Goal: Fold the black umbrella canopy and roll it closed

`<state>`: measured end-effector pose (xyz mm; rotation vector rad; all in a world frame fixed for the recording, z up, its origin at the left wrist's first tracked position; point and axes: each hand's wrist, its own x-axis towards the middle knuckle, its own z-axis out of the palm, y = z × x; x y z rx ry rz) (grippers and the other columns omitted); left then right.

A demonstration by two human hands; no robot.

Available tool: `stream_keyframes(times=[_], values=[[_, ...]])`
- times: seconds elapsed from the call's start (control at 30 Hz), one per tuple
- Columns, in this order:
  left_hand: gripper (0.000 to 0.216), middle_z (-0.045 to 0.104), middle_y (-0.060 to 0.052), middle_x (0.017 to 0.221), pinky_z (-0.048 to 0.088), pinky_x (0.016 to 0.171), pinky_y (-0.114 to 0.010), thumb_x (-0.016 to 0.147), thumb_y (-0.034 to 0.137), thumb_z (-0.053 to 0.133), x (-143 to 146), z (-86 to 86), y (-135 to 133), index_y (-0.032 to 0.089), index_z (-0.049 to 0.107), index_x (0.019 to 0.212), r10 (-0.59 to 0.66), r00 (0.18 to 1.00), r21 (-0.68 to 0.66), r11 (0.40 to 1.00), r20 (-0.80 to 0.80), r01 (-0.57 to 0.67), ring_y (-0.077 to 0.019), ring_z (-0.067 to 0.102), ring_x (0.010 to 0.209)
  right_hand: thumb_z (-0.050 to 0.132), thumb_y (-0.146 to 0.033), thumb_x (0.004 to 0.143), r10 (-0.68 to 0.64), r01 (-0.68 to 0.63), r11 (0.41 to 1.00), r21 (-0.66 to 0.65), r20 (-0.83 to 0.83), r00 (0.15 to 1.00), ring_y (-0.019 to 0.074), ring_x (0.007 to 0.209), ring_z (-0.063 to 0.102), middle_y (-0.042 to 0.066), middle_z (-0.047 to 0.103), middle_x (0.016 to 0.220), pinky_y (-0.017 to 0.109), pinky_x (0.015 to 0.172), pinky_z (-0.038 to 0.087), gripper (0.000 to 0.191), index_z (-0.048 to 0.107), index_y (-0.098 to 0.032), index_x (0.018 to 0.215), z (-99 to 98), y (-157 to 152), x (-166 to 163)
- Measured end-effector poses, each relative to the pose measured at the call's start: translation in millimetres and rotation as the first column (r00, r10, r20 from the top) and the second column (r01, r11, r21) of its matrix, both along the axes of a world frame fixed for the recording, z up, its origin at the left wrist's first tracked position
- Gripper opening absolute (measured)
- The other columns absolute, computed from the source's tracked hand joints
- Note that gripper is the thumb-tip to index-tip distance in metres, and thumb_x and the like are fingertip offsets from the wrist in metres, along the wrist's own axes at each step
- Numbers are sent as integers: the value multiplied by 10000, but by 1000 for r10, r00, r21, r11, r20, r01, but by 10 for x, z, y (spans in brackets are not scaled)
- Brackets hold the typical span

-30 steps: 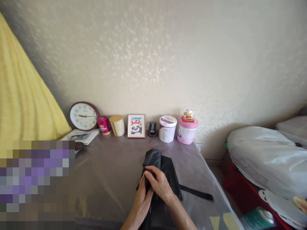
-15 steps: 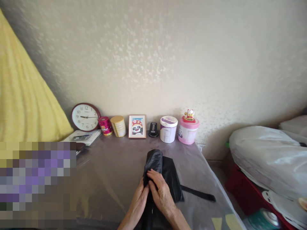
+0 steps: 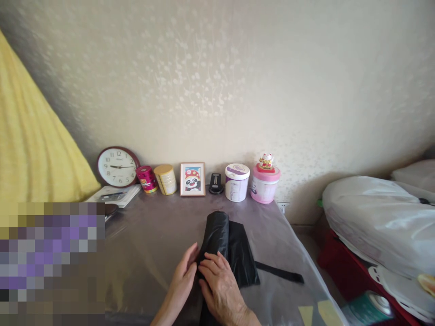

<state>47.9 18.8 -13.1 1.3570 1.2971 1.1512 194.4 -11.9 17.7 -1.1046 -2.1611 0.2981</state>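
Note:
A black plastic bag (image 3: 227, 244), partly rolled or folded, lies on the table (image 3: 149, 240) in front of me. My left hand (image 3: 181, 278) rests against the bag's left edge, fingers together and touching the plastic. My right hand (image 3: 220, 287) lies on top of the bag's near part, fingers curled and pressing on it. A black strip (image 3: 279, 272) runs from under the bag to the right.
Along the wall stand a round clock (image 3: 117, 166), a red tin (image 3: 147, 178), a yellow can (image 3: 165, 179), a framed panda picture (image 3: 192, 179), a small black device (image 3: 215, 183), a white tub (image 3: 237, 182) and a pink tub (image 3: 265, 183). A white plastic sack (image 3: 380, 222) lies at right.
Both hands have slid down towards me along the bag. The left hand has moved out to the bag's left edge, and more of the rolled top shows.

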Motion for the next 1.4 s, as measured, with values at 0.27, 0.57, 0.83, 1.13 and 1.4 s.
stream_keyframes(times=[0.27, 0.57, 0.83, 1.13, 1.4], values=[[373, 508, -19, 1337, 281, 1096, -391, 919, 361, 354, 427, 513, 155, 276, 521, 1241, -325, 821, 217, 859, -470, 464, -178, 374, 1297, 456, -157, 849, -62, 39, 970, 241, 88, 994, 243, 1094, 533, 89, 657, 1064, 425, 1011, 361, 287, 623, -198, 1080, -421, 86, -100], [355, 452, 40, 1382, 209, 1111, -458, 942, 339, 303, 485, 304, 802, 323, 544, 1203, -232, 662, 243, 804, -713, 543, -178, 274, 1347, 456, -96, 841, 3, -4, 995, 102, 13, 1000, 155, 1029, 544, 25, 660, 953, 345, 1052, 315, 239, 626, -218, 957, -151, 40, -49], [406, 365, -70, 1438, 238, 1086, -504, 931, 300, 303, 340, 242, 1056, 235, 435, 1309, -47, 747, 317, 886, -663, 338, -222, 303, 1334, 532, -120, 830, -21, 12, 997, 80, 110, 994, 134, 1048, 519, -4, 653, 957, 304, 1081, 251, 144, 628, -213, 882, -186, 47, -49], [371, 530, 13, 1314, 244, 1104, -444, 930, 389, 314, 459, 479, 523, 298, 584, 1168, -339, 722, 220, 799, -603, 560, -184, 333, 1320, 534, -161, 821, -36, 27, 998, 60, 170, 985, 215, 1114, 493, 55, 660, 1059, 351, 1047, 313, 247, 638, -184, 1044, -150, 59, -108], [410, 348, 14, 1449, 202, 1122, -420, 925, 426, 315, 368, 327, 530, 280, 506, 1257, -363, 819, 190, 855, -444, 483, -180, 207, 1371, 507, -133, 841, 20, -31, 997, 68, 161, 987, 161, 1057, 525, 15, 669, 946, 314, 1095, 241, 169, 640, -203, 918, -171, -12, -92]])
